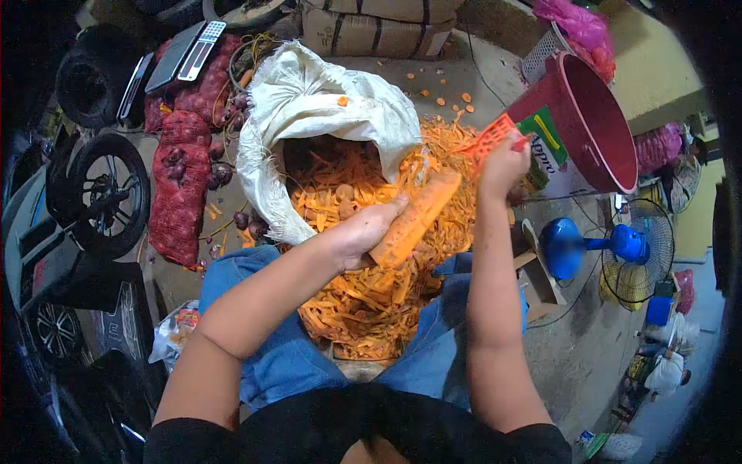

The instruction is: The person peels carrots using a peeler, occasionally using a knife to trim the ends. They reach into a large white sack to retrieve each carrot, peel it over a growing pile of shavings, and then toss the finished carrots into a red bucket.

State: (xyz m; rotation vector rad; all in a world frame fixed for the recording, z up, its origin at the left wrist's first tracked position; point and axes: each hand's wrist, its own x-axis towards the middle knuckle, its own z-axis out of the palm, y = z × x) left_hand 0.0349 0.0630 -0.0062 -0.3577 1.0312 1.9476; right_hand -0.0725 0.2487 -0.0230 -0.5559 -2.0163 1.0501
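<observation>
A thick, peeled-looking carrot (pixel 417 219) lies tilted in my left hand (pixel 375 232), its fingers wrapped round the lower part. To the right, my right hand (pixel 504 166) is closed on a red plastic peeler (pixel 488 141) with a slotted body, held up above the far end of the carrot and apart from it. Below both hands a heap of orange carrot peelings (pixel 355 305) spreads between my knees. A white woven sack (pixel 325 97) lies open just beyond, with more carrot pieces and peelings inside its mouth.
Red net bags of onions (pixel 179 193) and a digital scale (pixel 185 56) stand at the left, beside a motorbike wheel (pixel 108 195). On the right are a dark red bucket (pixel 591 116) and a blue fan (pixel 630 243). Taped cardboard boxes (pixel 379 32) sit behind; a person (pixel 665 373) is far right.
</observation>
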